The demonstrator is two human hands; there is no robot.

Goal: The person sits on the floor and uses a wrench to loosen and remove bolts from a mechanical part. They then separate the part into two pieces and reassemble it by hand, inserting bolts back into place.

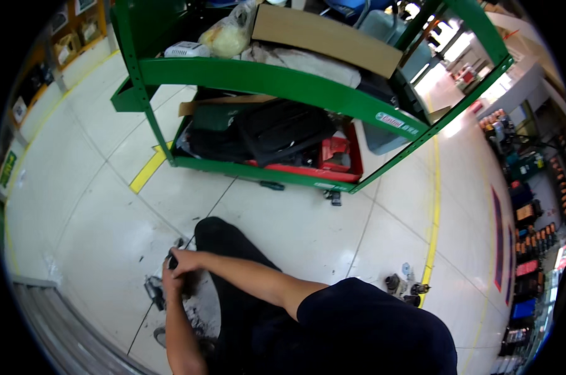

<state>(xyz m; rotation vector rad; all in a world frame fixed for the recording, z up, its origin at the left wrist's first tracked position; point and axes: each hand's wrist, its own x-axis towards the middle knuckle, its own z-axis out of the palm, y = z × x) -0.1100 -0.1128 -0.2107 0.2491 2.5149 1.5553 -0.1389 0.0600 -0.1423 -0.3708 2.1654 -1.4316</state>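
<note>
Low over the floor, my two hands meet beside my bent dark-trousered knee. My right hand (188, 261) is closed at the top of a small dark object (171, 262). Just below it, my left hand (171, 282) is wrapped round the same spot; its fingers are partly hidden. What kind of object it is cannot be made out. A dark grey cylindrical part (154, 292) lies on the floor against the left side of my left hand. Dark crumbs and dirt (198, 320) are scattered between my left forearm and my leg.
A green metal trolley (283, 87) stands ahead, loaded with a cardboard box (327, 39) and a red tray (357, 156). Beneath it lie a dark green tool (272, 185) and a small dark part (333, 197). Metal parts (408, 289) sit at right. Grey ridged metal (64, 325) borders the lower left.
</note>
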